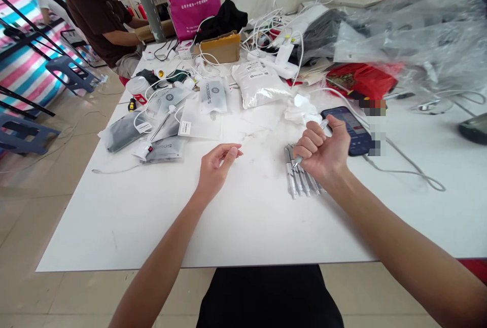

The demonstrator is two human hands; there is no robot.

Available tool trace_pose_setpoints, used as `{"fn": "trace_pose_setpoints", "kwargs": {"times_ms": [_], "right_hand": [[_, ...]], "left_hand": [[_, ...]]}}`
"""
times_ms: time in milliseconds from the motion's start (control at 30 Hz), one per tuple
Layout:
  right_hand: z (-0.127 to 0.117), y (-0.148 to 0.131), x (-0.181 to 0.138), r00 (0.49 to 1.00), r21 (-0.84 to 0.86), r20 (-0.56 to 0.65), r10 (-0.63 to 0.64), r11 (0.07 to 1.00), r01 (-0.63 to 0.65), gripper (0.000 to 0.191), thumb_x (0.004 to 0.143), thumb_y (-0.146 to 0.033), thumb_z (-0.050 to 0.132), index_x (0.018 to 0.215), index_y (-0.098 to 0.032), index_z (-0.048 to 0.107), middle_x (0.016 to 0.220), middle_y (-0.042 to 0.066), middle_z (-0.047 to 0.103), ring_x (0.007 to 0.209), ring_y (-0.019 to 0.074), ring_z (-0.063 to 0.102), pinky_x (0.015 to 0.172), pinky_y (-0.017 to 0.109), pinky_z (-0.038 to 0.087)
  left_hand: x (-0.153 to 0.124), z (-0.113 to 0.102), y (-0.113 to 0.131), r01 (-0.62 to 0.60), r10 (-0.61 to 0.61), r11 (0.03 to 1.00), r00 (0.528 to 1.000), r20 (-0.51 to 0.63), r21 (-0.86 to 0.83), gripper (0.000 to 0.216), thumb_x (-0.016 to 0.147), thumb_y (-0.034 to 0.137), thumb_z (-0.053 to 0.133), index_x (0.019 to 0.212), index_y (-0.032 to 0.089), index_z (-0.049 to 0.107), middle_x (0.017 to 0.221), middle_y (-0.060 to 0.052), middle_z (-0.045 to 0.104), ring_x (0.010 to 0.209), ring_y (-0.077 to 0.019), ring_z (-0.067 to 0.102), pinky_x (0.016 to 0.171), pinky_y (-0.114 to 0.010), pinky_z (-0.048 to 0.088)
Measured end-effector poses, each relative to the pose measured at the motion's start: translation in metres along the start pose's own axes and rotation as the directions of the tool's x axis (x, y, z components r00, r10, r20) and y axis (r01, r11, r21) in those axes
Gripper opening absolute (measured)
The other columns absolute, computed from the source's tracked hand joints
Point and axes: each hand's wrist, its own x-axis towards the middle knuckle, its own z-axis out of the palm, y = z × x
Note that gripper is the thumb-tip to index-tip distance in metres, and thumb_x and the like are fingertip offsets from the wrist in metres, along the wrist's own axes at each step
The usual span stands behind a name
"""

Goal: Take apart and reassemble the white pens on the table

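My right hand (pixel 323 148) is closed in a fist around a silver pen (pixel 298 161). The pen's tip sticks out below my little finger and its other end shows by the thumb. Under and beside that hand, several silver-grey pens (pixel 300 182) lie side by side on the white table (pixel 243 226), partly covered by the hand. To the left, my left hand (pixel 216 168) is held over the table with loosely curled fingers and the thumb near the fingertips. Nothing shows in it.
A phone (pixel 348 130) lies just beyond my right hand, with a crumpled tissue (pixel 302 110) near it. Packaged items (pixel 167 148), a white plastic parcel (pixel 261 84), cables and a cardboard box (pixel 220 48) crowd the back. A person (pixel 95 19) sits at far left.
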Motion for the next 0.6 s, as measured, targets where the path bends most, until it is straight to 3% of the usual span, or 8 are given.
{"fn": "trace_pose_setpoints", "kwargs": {"times_ms": [400,533,600], "right_hand": [[0.000,0.000,-0.002,1.000,-0.038,-0.008,-0.014,0.999,0.014,0.058,0.094,-0.044,0.062,0.071,-0.026,0.012,0.054,-0.009,0.009,0.044,0.0096,0.006,0.039,0.029,0.011],[0.009,-0.001,0.000,0.999,-0.173,-0.034,-0.037,0.985,0.030,0.059,0.095,-0.053,0.065,0.068,-0.026,0.020,0.053,-0.009,0.015,0.043,0.0099,0.013,0.038,0.028,0.020],[0.018,-0.004,0.004,0.993,-0.274,-0.043,-0.111,0.957,0.095,0.054,0.096,-0.052,0.067,0.067,-0.026,0.030,0.054,-0.008,0.026,0.045,0.0108,0.026,0.042,0.026,0.033]], "left_hand": [[0.000,0.000,0.001,-0.009,0.009,0.999,1.000,0.018,0.033,0.032,0.101,0.050,0.066,0.108,0.022,0.080,0.100,-0.007,0.077,0.100,-0.0210,0.070,0.095,-0.036,0.054],[0.000,-0.002,-0.001,-0.010,0.009,0.999,1.000,0.022,0.051,0.031,0.101,0.050,0.066,0.108,0.022,0.079,0.100,-0.007,0.077,0.100,-0.0210,0.071,0.096,-0.035,0.054],[0.002,-0.004,-0.003,-0.013,0.012,0.998,1.000,0.012,0.054,0.031,0.101,0.049,0.067,0.107,0.022,0.079,0.099,-0.007,0.077,0.099,-0.0208,0.070,0.094,-0.034,0.054]]}}
